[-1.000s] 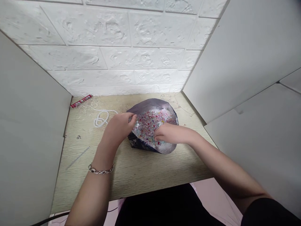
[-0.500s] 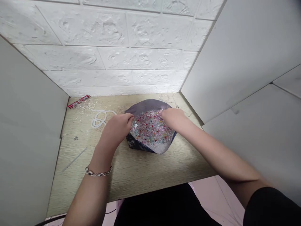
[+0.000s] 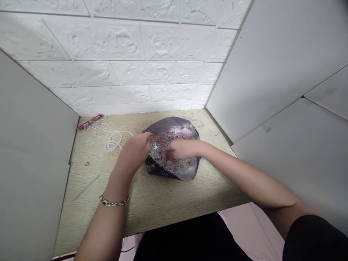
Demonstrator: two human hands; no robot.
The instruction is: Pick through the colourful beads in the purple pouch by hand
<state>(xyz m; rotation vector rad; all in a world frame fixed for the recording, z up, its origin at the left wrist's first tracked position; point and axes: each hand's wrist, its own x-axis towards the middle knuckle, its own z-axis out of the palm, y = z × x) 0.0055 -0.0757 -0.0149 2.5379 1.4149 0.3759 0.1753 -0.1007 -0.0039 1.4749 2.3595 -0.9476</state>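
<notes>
A wide-mouthed bag (image 3: 187, 176) with a grey lining and dark outside stands on the table, full of small mixed-colour beads (image 3: 178, 165). Its left rim is pinched between the thumb and fingers of my left hand (image 3: 138, 148), beside a pale star-shaped piece (image 3: 155, 146) among the beads. My right hand (image 3: 182, 148) reaches over the right rim into the bag, fingers curled and touching the beads near the middle. Whether any beads are between those fingertips is hidden.
On the wooden table (image 3: 174, 203) lie a coiled white bead strand (image 3: 113, 141), a red packet (image 3: 90, 122), a thin rod (image 3: 85, 188) and small metal bits (image 3: 86, 164). A thin strand (image 3: 197, 123) lies behind the bag. A white brick wall (image 3: 160, 72) and grey panels (image 3: 272, 72) enclose the table.
My right hand has left the bag's right rim and moved left and down into the beads. My left hand keeps its hold on the left rim. The view has shifted slightly.
</notes>
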